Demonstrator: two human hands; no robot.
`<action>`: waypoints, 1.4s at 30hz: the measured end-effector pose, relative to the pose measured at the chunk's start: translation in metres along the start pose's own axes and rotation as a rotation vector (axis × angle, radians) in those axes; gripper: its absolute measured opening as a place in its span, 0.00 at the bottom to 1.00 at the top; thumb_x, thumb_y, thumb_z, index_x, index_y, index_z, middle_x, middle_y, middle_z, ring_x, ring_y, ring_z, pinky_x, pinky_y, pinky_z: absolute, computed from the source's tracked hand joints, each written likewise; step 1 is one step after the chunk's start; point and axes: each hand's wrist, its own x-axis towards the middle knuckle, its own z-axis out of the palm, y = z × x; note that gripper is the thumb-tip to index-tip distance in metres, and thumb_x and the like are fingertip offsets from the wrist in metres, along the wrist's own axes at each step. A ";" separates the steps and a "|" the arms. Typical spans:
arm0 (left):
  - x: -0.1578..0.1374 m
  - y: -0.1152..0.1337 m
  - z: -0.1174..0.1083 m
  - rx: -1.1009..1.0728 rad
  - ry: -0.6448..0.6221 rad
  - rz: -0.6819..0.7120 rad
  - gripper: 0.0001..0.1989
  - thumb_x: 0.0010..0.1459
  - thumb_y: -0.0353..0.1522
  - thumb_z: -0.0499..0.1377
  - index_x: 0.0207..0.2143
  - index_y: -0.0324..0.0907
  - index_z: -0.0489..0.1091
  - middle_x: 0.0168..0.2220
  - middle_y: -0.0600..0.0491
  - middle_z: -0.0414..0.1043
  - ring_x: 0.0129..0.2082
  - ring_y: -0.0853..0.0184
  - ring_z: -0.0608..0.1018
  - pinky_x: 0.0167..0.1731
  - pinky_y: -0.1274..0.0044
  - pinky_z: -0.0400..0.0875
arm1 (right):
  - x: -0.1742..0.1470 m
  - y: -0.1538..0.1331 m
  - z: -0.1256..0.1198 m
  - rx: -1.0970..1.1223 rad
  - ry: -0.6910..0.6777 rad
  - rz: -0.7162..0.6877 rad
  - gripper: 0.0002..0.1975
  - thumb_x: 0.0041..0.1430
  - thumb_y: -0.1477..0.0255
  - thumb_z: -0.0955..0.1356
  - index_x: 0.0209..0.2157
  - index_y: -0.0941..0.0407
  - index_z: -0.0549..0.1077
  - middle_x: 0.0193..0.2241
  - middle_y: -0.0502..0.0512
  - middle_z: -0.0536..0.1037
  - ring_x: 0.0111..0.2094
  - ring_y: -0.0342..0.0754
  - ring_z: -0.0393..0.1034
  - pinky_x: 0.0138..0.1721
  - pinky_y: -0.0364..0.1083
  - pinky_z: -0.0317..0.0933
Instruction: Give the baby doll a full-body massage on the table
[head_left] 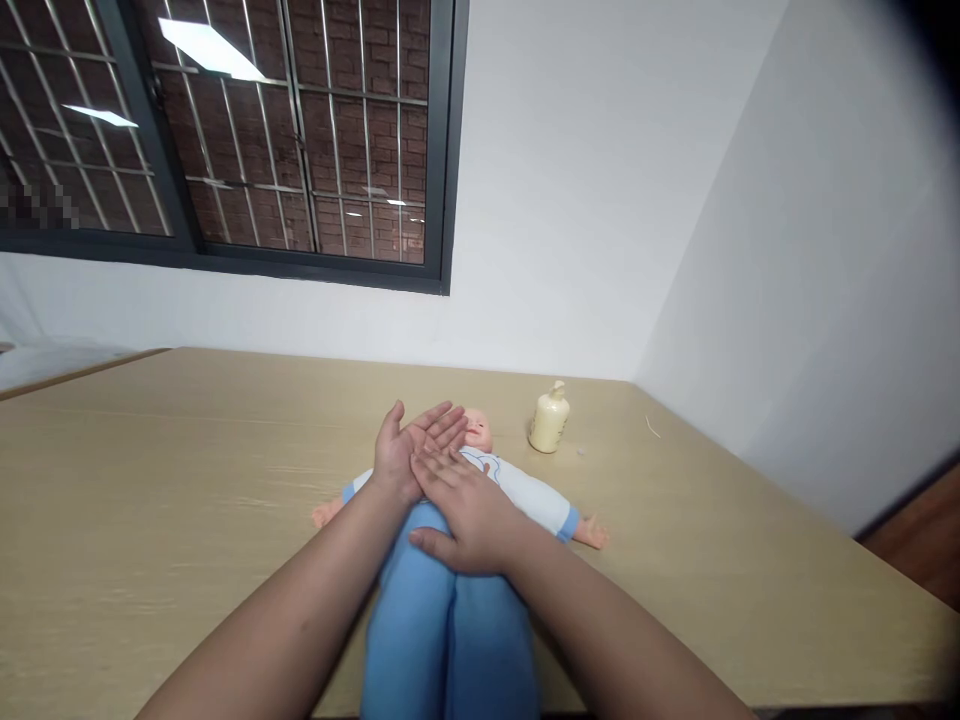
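Observation:
A baby doll (525, 490) in a white top with blue cuffs and blue trousers lies on its back, arms spread and legs toward me. Above its chest, my left hand (420, 445) is turned palm up with fingers stretched out, hiding part of the doll's face. My right hand (472, 505) lies palm down, its fingertips resting on the left palm and its thumb over the blue trousers. Neither hand grips anything. A cream pump bottle (550, 418) stands upright beyond the doll, right of its head.
The doll and bottle are on a wide wooden table (195, 480). A thin pale strand (652, 427) and a small whitish bit (580, 452) lie right of the bottle. White walls (570, 200) border the table behind and at right; a barred window (315, 130) is at upper left.

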 end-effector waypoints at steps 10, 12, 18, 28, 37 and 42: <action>-0.011 -0.007 0.021 0.028 -0.023 -0.103 0.35 0.61 0.53 0.48 0.51 0.29 0.69 0.52 0.30 0.72 0.55 0.46 0.73 0.56 0.56 0.65 | 0.002 0.008 0.000 -0.051 0.146 0.193 0.43 0.60 0.49 0.64 0.67 0.62 0.51 0.69 0.64 0.47 0.70 0.60 0.37 0.68 0.63 0.33; -0.009 0.000 0.020 0.093 -0.003 -0.096 0.35 0.61 0.52 0.47 0.49 0.28 0.70 0.50 0.30 0.73 0.52 0.48 0.76 0.53 0.59 0.68 | 0.000 0.013 -0.005 -0.015 0.187 0.199 0.39 0.61 0.52 0.64 0.65 0.61 0.57 0.67 0.63 0.54 0.69 0.58 0.43 0.68 0.60 0.39; -0.005 0.014 0.001 0.465 0.131 0.047 0.21 0.60 0.44 0.56 0.42 0.34 0.74 0.45 0.37 0.77 0.47 0.55 0.78 0.52 0.65 0.68 | -0.008 0.031 -0.023 0.123 0.248 0.247 0.18 0.64 0.65 0.63 0.53 0.52 0.73 0.51 0.54 0.77 0.52 0.51 0.71 0.55 0.50 0.64; -0.008 0.004 -0.040 1.451 0.115 0.278 0.11 0.55 0.43 0.61 0.35 0.47 0.78 0.28 0.52 0.78 0.33 0.57 0.77 0.39 0.72 0.64 | -0.048 0.009 -0.015 0.232 0.087 -0.156 0.21 0.61 0.66 0.64 0.56 0.52 0.70 0.55 0.53 0.74 0.59 0.48 0.65 0.64 0.51 0.52; -0.009 0.001 -0.042 1.763 0.066 0.266 0.16 0.62 0.45 0.52 0.38 0.50 0.78 0.33 0.52 0.79 0.34 0.57 0.76 0.33 0.73 0.60 | -0.043 -0.002 -0.012 0.100 -0.140 -0.075 0.37 0.59 0.51 0.66 0.65 0.53 0.59 0.66 0.57 0.59 0.68 0.57 0.45 0.68 0.60 0.35; -0.010 0.002 -0.045 1.709 0.000 0.271 0.18 0.62 0.44 0.51 0.40 0.49 0.79 0.33 0.51 0.80 0.36 0.57 0.77 0.37 0.73 0.64 | -0.041 0.033 -0.004 0.046 -0.042 0.072 0.29 0.64 0.54 0.63 0.64 0.47 0.60 0.66 0.54 0.58 0.68 0.55 0.47 0.66 0.60 0.42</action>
